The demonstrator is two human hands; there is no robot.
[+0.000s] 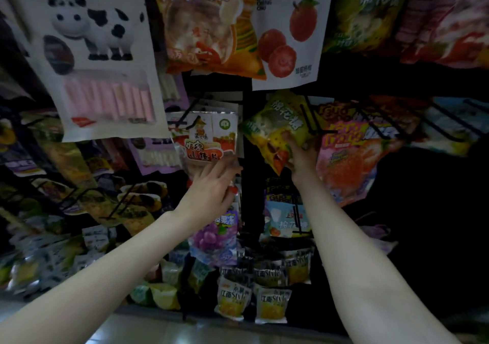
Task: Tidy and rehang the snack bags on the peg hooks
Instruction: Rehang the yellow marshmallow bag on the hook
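— Two bare hands are up at the dark peg rack, so the rehanging step is in hand, I'd judge. Start big: the large white plastic bag printed with a black-and-white cow [100,60] hangs at the upper left of the frame, one of its kind in front.

— And at centre?

— One yellow-green glossy marshmallow bag [275,124], tilted, just right of centre. The right hand [297,156] grips its lower part, fingers curled over the front. Whether its hang-hole sits on a black wire peg hook [308,117] I cannot tell; it's dim.

— The other?

— One small white-and-red foil haw-slice bag [209,137], left of centre, hanging from a peg. The left hand [211,187] reaches under it with relaxed, near-straight fingers touching its bottom edge, not gripping.

— Next move?

— Likely the tilted bag needs levelling and its hole lined up with the peg tip, then slid back; the neighbouring pink strawberry-printed bag [354,153] crowds it.

— Anything countable lower down?

— Two small yellow-and-white corn-printed packets [232,301] in front at the bottom centre, more behind, blurred.
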